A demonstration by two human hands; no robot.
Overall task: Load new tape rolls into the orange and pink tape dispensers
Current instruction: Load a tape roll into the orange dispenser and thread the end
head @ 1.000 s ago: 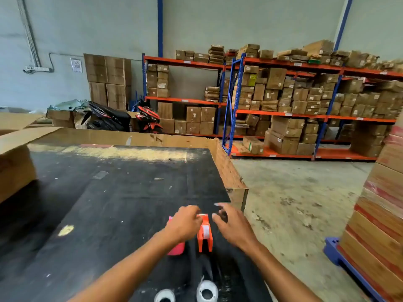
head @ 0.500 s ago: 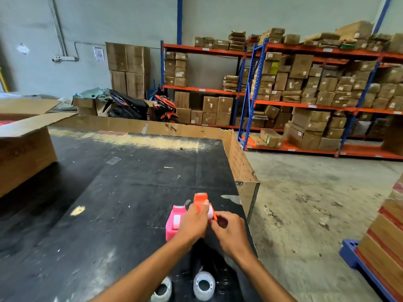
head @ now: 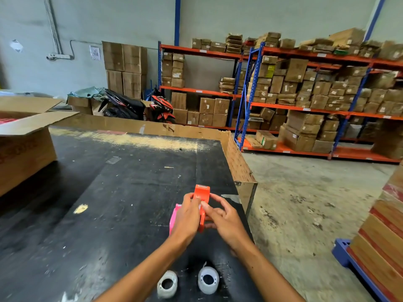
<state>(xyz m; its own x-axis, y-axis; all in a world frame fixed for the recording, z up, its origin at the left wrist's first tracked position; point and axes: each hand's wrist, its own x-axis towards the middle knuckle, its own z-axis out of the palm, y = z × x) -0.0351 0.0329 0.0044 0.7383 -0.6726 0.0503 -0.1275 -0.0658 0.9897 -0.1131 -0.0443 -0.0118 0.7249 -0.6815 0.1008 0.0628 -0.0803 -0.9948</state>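
The orange tape dispenser (head: 202, 196) is raised a little above the black table (head: 113, 205), near its right edge. My left hand (head: 187, 216) grips its left side. My right hand (head: 224, 219) pinches its right side with thumb and fingers. Whether a roll sits inside it is hidden by my hands. The pink tape dispenser (head: 173, 219) stands on the table just left of it, mostly hidden behind my left hand. Two clear tape rolls (head: 167, 284) (head: 208, 280) lie flat on the table close to me, between my forearms.
A large open cardboard box (head: 24, 147) stands on the table's far left. A cardboard wall (head: 237, 162) lines the table's back and right edges. Concrete floor lies to the right, with stacked boxes on a blue pallet (head: 349, 256) and loaded shelves (head: 305, 94) beyond.
Both hands have closed on the orange dispenser and lifted it off the table beside the pink one. My head has turned a little to the left.
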